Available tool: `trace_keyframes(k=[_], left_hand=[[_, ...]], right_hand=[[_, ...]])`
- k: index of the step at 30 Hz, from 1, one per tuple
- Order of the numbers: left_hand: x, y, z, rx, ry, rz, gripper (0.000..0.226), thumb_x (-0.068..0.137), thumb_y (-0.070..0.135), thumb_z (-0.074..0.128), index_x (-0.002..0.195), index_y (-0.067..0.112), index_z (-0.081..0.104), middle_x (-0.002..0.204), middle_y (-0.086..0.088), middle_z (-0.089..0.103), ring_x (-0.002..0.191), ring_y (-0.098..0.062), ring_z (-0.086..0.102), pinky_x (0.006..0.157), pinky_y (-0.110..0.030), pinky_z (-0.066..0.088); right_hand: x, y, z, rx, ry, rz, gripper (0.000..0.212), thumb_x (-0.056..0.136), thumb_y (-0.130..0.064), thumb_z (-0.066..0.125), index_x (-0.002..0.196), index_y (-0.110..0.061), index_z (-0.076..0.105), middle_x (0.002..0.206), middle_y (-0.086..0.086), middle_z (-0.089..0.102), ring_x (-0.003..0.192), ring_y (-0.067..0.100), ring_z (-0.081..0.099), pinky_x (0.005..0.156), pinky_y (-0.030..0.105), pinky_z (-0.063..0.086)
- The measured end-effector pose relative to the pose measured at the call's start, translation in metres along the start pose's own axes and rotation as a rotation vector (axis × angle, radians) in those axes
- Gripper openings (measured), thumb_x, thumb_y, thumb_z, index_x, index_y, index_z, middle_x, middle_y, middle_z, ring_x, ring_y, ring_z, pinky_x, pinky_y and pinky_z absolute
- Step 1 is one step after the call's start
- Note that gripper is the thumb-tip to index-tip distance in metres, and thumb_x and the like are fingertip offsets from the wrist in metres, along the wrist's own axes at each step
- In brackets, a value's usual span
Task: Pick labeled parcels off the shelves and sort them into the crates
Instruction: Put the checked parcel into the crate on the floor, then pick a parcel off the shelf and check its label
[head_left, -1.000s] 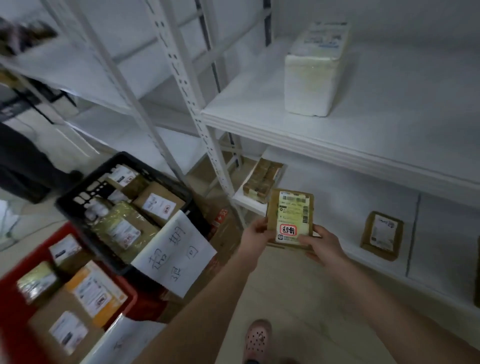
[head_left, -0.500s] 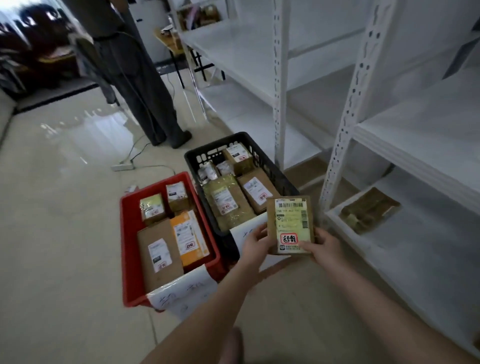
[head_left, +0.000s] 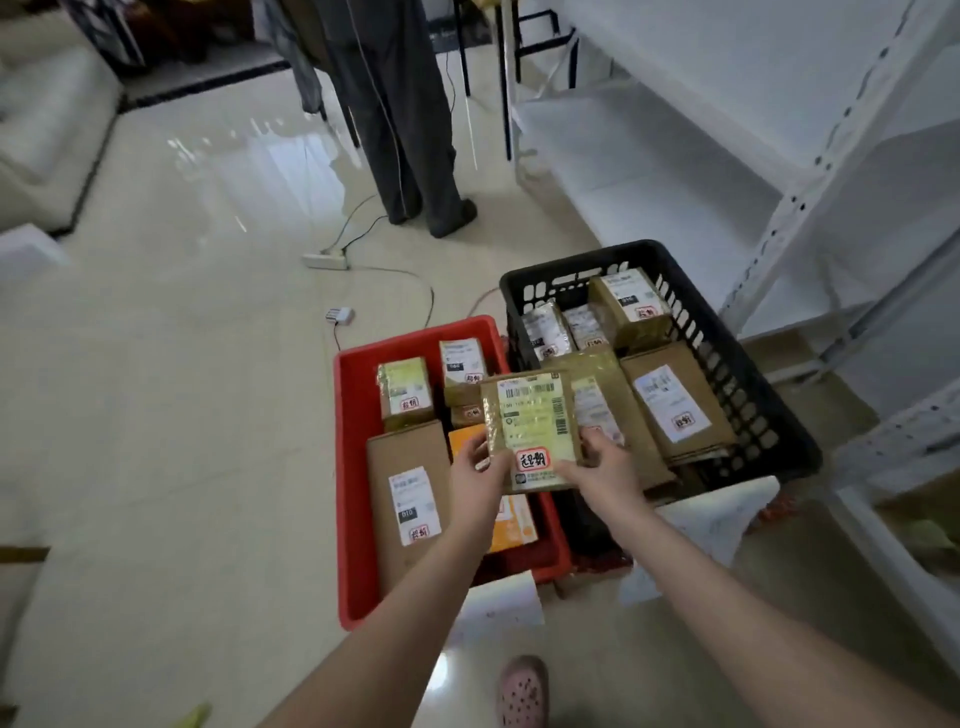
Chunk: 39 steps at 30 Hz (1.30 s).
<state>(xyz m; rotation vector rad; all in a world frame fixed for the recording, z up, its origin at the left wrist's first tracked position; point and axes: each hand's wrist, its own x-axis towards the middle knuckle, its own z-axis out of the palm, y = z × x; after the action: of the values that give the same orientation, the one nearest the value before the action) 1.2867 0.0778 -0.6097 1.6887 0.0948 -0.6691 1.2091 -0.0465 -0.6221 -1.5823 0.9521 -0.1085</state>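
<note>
A small brown parcel (head_left: 530, 415) with a yellow-green label and a red stamp is held flat between both hands, above the gap between the two crates. My left hand (head_left: 480, 467) pinches its lower left edge. My right hand (head_left: 597, 465) grips its lower right corner. Below on the floor sit a red crate (head_left: 350, 467) and a black crate (head_left: 748, 384), each holding several labeled parcels.
White metal shelving (head_left: 810, 171) runs along the right. Another person's legs (head_left: 410, 135) stand behind the crates, near a power strip (head_left: 326, 258) with cables across the floor. Paper signs (head_left: 498, 603) hang on the crates' near sides. My foot in a pink shoe (head_left: 522, 691) is below.
My view has swung left from the shelves to the crates. Both hands have carried the parcel along, and it now hovers over the crates.
</note>
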Motion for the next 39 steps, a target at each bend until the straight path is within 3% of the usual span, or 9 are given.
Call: trace_keyframes(k=[5, 11, 13, 17, 22, 25, 28, 32, 39], left_hand=[[0.065, -0.022, -0.092, 0.15, 0.188, -0.003, 0.05, 0.089, 0.011, 0.061, 0.136, 0.021, 0.047, 0.117, -0.001, 0.064, 0.094, -0.017, 0.068, 0.076, -0.033, 0.058], [0.118, -0.075, -0.153, 0.386, 0.182, -0.161, 0.053, 0.088, 0.009, 0.058, 0.139, 0.017, 0.044, 0.122, -0.005, 0.064, 0.099, -0.018, 0.066, 0.088, -0.039, 0.054], [0.126, -0.091, -0.157, 0.461, 0.168, -0.165, 0.049, 0.088, 0.007, 0.056, 0.136, 0.015, 0.048, 0.122, -0.006, 0.062, 0.094, -0.013, 0.065, 0.083, -0.032, 0.056], [0.137, -0.111, -0.153, 0.501, 0.14, -0.199, 0.042, 0.088, 0.008, 0.055, 0.13, 0.011, 0.05, 0.124, -0.01, 0.058, 0.102, -0.021, 0.063, 0.089, -0.039, 0.054], [0.14, -0.119, -0.146, 0.524, 0.118, -0.249, 0.043, 0.09, 0.006, 0.054, 0.131, 0.011, 0.042, 0.12, 0.002, 0.06, 0.087, -0.011, 0.061, 0.063, -0.018, 0.05], [0.138, -0.116, -0.145, 0.565, 0.095, -0.27, 0.038, 0.088, 0.009, 0.058, 0.124, 0.012, 0.046, 0.12, -0.008, 0.062, 0.089, -0.017, 0.065, 0.067, -0.026, 0.053], [0.132, -0.103, -0.139, 0.717, 0.122, -0.237, 0.048, 0.088, 0.014, 0.06, 0.132, 0.014, 0.042, 0.132, -0.011, 0.05, 0.109, -0.025, 0.057, 0.078, -0.029, 0.045], [0.126, -0.067, -0.112, 0.912, 0.128, -0.081, 0.067, 0.087, 0.012, 0.058, 0.147, 0.014, 0.026, 0.147, -0.012, 0.032, 0.124, -0.03, 0.048, 0.095, -0.041, 0.047], [0.084, -0.004, 0.014, 1.064, -0.073, 0.429, 0.072, 0.089, 0.013, 0.056, 0.15, 0.015, 0.019, 0.152, -0.007, 0.024, 0.126, -0.026, 0.044, 0.08, -0.034, 0.051]], right_hand=[[0.041, -0.006, 0.116, -0.173, -0.188, 0.01, 0.071, 0.084, -0.014, 0.067, 0.144, -0.032, 0.035, 0.124, -0.006, 0.06, 0.093, 0.01, 0.06, 0.068, 0.021, 0.049], [0.071, 0.032, 0.199, -0.38, -0.343, 0.095, 0.068, 0.086, -0.009, 0.06, 0.146, -0.028, 0.034, 0.134, -0.001, 0.055, 0.105, 0.016, 0.056, 0.071, 0.023, 0.044], [0.074, 0.045, 0.211, -0.418, -0.35, 0.126, 0.068, 0.087, -0.007, 0.058, 0.147, -0.026, 0.032, 0.138, 0.002, 0.049, 0.117, 0.021, 0.053, 0.081, 0.027, 0.046], [0.075, 0.063, 0.224, -0.438, -0.363, 0.132, 0.06, 0.088, -0.014, 0.058, 0.143, -0.024, 0.036, 0.132, 0.004, 0.052, 0.111, 0.022, 0.053, 0.084, 0.033, 0.046], [0.08, 0.069, 0.224, -0.426, -0.469, 0.22, 0.071, 0.086, -0.017, 0.063, 0.146, -0.025, 0.026, 0.131, 0.003, 0.055, 0.111, 0.023, 0.055, 0.09, 0.034, 0.047], [0.08, 0.065, 0.217, -0.439, -0.481, 0.22, 0.083, 0.085, -0.017, 0.065, 0.152, -0.021, 0.014, 0.142, 0.005, 0.045, 0.125, 0.025, 0.047, 0.095, 0.033, 0.041], [0.076, 0.056, 0.202, -0.469, -0.408, 0.175, 0.083, 0.086, -0.016, 0.065, 0.152, -0.023, 0.015, 0.15, 0.004, 0.035, 0.133, 0.025, 0.04, 0.102, 0.037, 0.038], [0.068, 0.035, 0.165, -0.509, -0.193, 0.011, 0.067, 0.088, -0.014, 0.056, 0.147, -0.026, 0.026, 0.145, 0.0, 0.037, 0.123, 0.022, 0.048, 0.089, 0.035, 0.046], [0.041, 0.014, 0.034, -0.494, 0.175, -0.164, 0.064, 0.088, -0.01, 0.055, 0.145, -0.022, 0.03, 0.145, 0.0, 0.032, 0.13, 0.02, 0.038, 0.098, 0.036, 0.044]])
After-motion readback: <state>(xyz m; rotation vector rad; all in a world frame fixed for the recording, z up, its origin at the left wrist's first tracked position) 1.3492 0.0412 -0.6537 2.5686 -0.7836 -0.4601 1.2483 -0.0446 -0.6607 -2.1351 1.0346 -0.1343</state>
